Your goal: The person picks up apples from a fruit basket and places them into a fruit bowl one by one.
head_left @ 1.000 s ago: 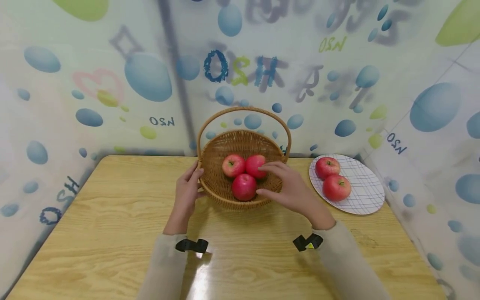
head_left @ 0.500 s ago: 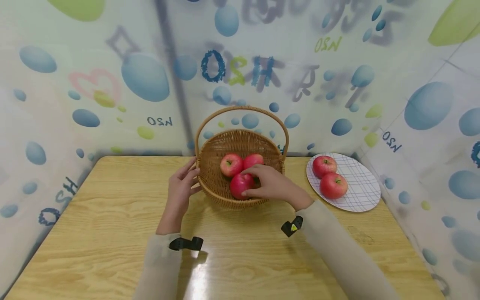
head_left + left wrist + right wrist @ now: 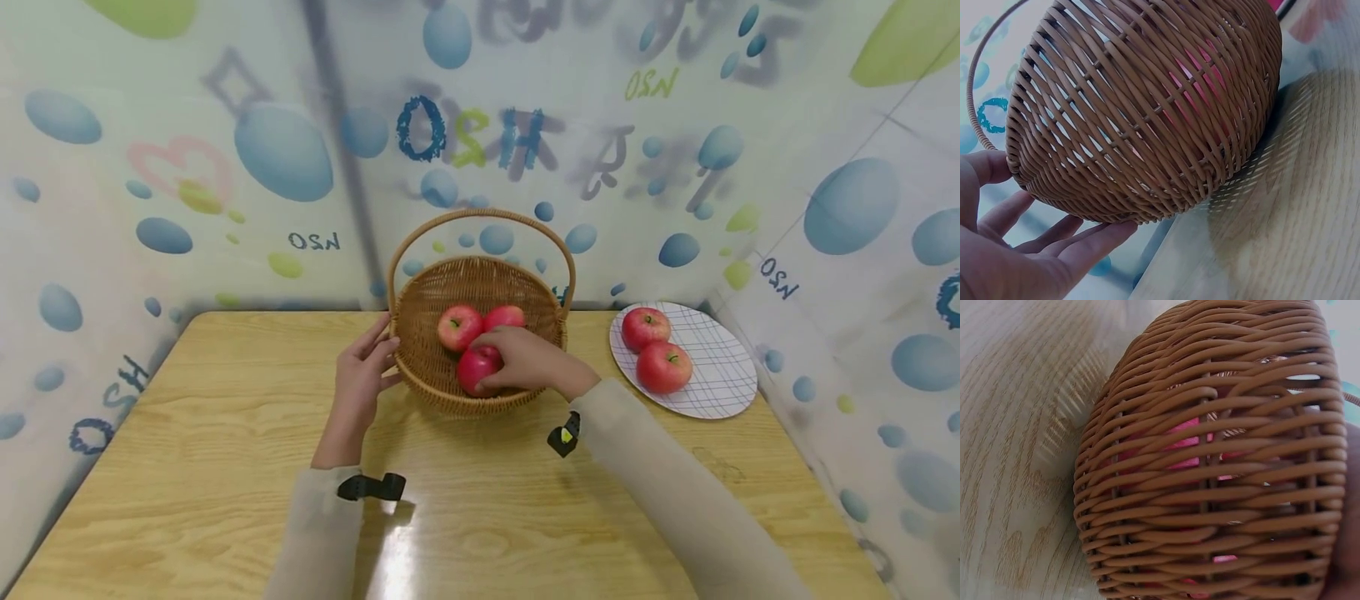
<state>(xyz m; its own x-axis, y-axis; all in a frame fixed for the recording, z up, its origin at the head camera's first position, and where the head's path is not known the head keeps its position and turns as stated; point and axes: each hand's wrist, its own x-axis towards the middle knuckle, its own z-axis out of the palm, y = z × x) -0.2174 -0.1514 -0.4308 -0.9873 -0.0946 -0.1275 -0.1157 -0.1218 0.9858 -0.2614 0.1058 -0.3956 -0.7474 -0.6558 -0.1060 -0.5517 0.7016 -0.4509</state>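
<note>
A brown wicker basket (image 3: 468,279) with an arched handle stands at the table's back, with three red apples inside. My right hand (image 3: 528,360) reaches over its front rim and grips the front apple (image 3: 472,372) between thumb and fingers. Behind that one lie a left apple (image 3: 459,327) and a right apple (image 3: 505,317), the latter partly covered by my hand. My left hand (image 3: 358,382) touches the basket's left side; in the left wrist view its fingers lie fairly straight and spread against the weave (image 3: 1141,119). Through the weave (image 3: 1210,487) in the right wrist view, only red patches show.
A white oval plate (image 3: 720,367) with a blue line grid stands right of the basket, bearing a rear apple (image 3: 645,329) and a front apple (image 3: 664,367). The wooden table (image 3: 225,417) meets a patterned wall (image 3: 300,275) at its back edge.
My right hand has moved left and down from the right apple to the front apple and closed its fingers on it. The left hand stays at the basket's side.
</note>
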